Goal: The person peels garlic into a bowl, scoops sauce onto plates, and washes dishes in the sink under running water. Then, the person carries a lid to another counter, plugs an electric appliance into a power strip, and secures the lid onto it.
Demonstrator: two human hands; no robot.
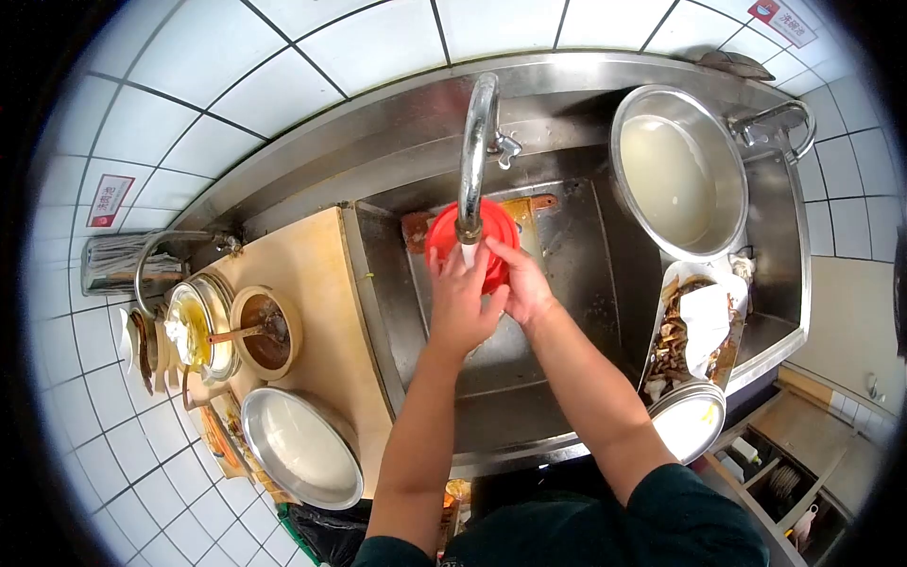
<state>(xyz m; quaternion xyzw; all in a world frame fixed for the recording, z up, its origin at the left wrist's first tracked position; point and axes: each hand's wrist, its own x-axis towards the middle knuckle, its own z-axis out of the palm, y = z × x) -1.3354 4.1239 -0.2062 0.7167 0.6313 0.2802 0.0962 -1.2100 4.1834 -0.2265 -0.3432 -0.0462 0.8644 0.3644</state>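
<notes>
Fingers of the left hand (pixel 461 304) part slightly over a round red plastic bowl (pixel 497 225); the right hand's (pixel 527 291) bend at its near right, grip unclear. Above arches a chrome faucet (pixel 480 123); below lies a steel sink (pixel 581 283).

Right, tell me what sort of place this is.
Probably the washing-up area of a commercial kitchen: a large stainless-steel sink with a gooseneck faucet, a metal basin of cloudy liquid, and what look like food scraps nearby.
</notes>
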